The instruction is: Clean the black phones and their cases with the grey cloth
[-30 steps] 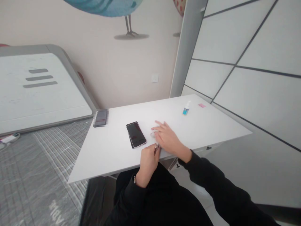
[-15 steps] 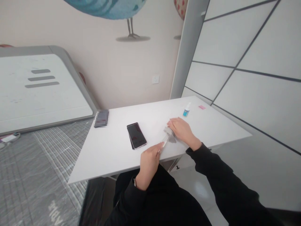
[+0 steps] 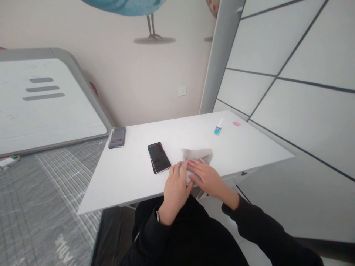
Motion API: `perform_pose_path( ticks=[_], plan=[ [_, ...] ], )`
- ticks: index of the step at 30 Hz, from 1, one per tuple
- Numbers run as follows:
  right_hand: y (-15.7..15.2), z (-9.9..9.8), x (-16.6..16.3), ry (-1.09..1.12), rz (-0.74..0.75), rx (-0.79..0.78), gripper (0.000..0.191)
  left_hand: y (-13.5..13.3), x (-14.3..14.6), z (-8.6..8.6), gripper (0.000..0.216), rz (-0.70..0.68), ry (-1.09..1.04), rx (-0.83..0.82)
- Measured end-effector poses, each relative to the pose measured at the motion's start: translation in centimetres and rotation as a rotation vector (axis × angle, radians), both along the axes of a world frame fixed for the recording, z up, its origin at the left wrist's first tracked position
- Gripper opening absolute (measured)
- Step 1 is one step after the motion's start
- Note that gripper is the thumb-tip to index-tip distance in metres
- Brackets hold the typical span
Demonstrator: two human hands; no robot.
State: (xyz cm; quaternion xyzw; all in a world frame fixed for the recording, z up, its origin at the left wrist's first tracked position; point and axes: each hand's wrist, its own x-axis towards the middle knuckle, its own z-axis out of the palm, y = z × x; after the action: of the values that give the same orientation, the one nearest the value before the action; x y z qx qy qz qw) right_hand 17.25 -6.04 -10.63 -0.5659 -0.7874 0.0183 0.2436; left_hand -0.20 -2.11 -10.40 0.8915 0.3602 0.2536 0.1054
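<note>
A grey cloth (image 3: 205, 153) lies partly spread on the white table, bunched under my hands near the front edge. My right hand (image 3: 206, 178) presses the cloth down with its fingers reaching left. My left hand (image 3: 176, 186) curves round the left side of a thin pale flat object (image 3: 189, 178), its fingertips meeting those of my right hand. Most of that object is hidden by cloth and fingers, so its kind is unclear. Just left of my hands a dark-screened phone (image 3: 159, 157) rests on top of another dark flat item.
A small bottle with a blue label (image 3: 217, 129) and a pink slip (image 3: 236, 123) are at the table's back right. A blurred dark item (image 3: 117, 137) sits at the back left corner. The white table (image 3: 119, 184) stands between a plastic-covered mattress (image 3: 50, 199) and white panelled doors (image 3: 313, 122).
My right hand has moved left and nearer, meeting my left hand. The thin pale object, earlier tilted edge-on, now lies flatter under my hands, and the cloth is more spread out.
</note>
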Motion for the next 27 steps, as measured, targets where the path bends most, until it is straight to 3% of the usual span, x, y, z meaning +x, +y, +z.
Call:
perform_pose_path(
  ticks=[3, 5, 7, 11, 13, 17, 20, 22, 24, 27],
  plan=[
    [-1.5, 0.7, -1.7, 0.092, 0.180, -0.062, 0.053, 0.1, -0.3, -0.6, 0.076, -0.015, -0.098, -0.044],
    [-1.8, 1.0, -0.7, 0.107, 0.233, -0.062, 0.043, 0.0, -0.4, -0.8, 0.083, -0.010, -0.132, -0.057],
    [-1.3, 0.9, 1.7, 0.092, 0.197, -0.030, 0.037, 0.0, -0.4, -0.7, 0.088, 0.008, -0.144, -0.066],
    [1.0, 0.5, 5.0, 0.020, -0.048, 0.069, 0.040, 0.3, -0.2, -0.1, 0.095, 0.012, -0.110, -0.118],
    [1.6, 0.4, 3.7, -0.028, -0.056, 0.089, 0.043, 0.5, -0.2, 0.1, 0.096, 0.012, -0.110, -0.144],
    [-0.2, 0.6, -1.0, 0.017, 0.155, 0.020, 0.060, 0.6, -0.4, 0.4, 0.101, 0.018, -0.137, -0.239],
    [-1.6, 1.0, -0.6, 0.075, 0.233, -0.029, 0.048, 0.4, -0.5, 0.6, 0.109, 0.031, -0.134, -0.312],
    [-1.3, 1.1, 1.8, 0.055, 0.184, -0.015, 0.035, 0.3, -0.4, 0.7, 0.111, 0.024, -0.125, -0.303],
    [-0.1, 1.1, 4.1, 0.010, 0.063, 0.022, 0.035, 0.3, -0.3, 0.8, 0.113, 0.024, -0.122, -0.272],
    [1.5, 1.0, 4.0, -0.064, -0.066, 0.068, 0.042, 0.3, -0.1, 0.9, 0.113, 0.032, -0.127, -0.242]
  ],
)
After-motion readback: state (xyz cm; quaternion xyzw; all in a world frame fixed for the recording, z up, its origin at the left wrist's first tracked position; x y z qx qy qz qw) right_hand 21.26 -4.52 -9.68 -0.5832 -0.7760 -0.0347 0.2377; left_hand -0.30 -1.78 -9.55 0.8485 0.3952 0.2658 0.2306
